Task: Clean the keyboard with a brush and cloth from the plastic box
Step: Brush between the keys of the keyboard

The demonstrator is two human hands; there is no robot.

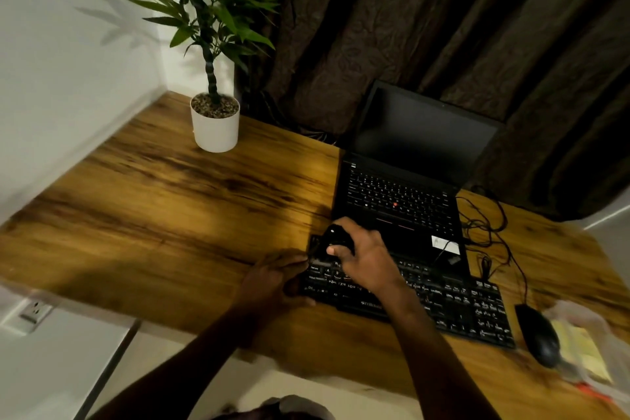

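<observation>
A black keyboard (453,307) lies on the wooden desk (163,215) in front of an open laptop. My right hand (364,256) grips a black brush (332,242) over the keyboard's top left corner. My left hand (272,280) holds the keyboard's left edge, fingers curled round it. A clear plastic box (589,348) with a yellow cloth (579,351) inside stands at the right edge of the desk. The frame is blurred.
A black laptop (402,194) stands open behind the keyboard. A black mouse (538,334) lies between keyboard and box, with cables (487,228) behind it. A potted plant (214,126) is at the back left. Dark curtains (443,27) hang behind.
</observation>
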